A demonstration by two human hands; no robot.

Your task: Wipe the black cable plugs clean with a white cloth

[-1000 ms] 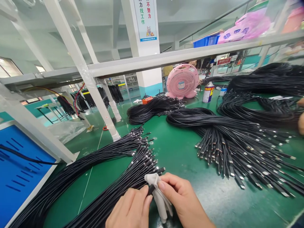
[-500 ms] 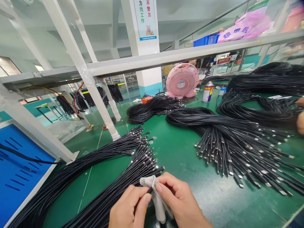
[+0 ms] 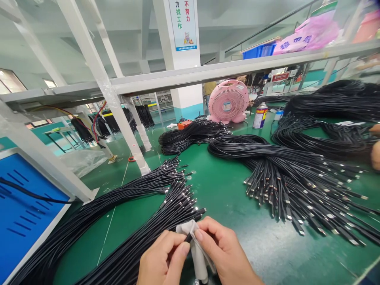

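Low in the view, my left hand [image 3: 164, 257] pinches a black cable connector [image 3: 188, 238] between thumb and forefinger. My right hand [image 3: 224, 251] is closed on a light grey cloth [image 3: 198, 253], which is folded against the connector's end and hangs down between the hands. The connector's tip is hidden by the cloth. Just beyond my left hand lies a bundle of black cables [image 3: 142, 233], their metal-tipped plugs pointing away to the right. A second cable bundle [image 3: 109, 200] runs beside it on the left.
On the green table [image 3: 219, 198] a large heap of cables [image 3: 282, 178] spreads to the right. A pink fan [image 3: 228, 102] and a spray can [image 3: 260, 116] stand behind. White shelf posts [image 3: 103, 87] and a blue slotted panel [image 3: 28, 213] are at left. Another person's hand [image 3: 375, 152] shows at the right edge.
Almost nothing differs. The cloth and both hands have shifted very slightly, and a little more of the black connector shows between my fingers.
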